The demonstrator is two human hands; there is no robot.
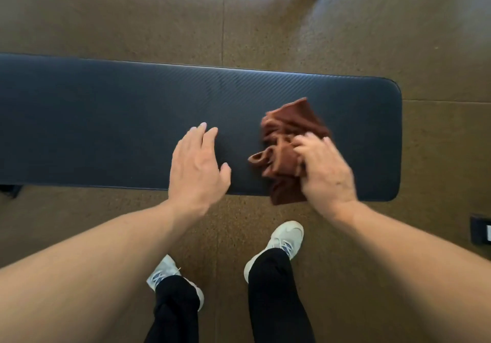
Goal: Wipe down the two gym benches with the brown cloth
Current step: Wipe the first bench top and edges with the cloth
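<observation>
Right hand (325, 168): fingers curled, gripping crumpled brown cloth (288, 140) on black padded counter (106, 119) | Left hand (198, 163): fingers straight, over counter, holding nothing.

The surface (106, 119) is cut off by the left edge; the right hand (326, 167) is blurred and hides part of the brown cloth (289, 135); only one bench shows.

One bench (132, 119); one cloth (289, 122); two hands (196, 164); two shoes (287, 239)
</observation>
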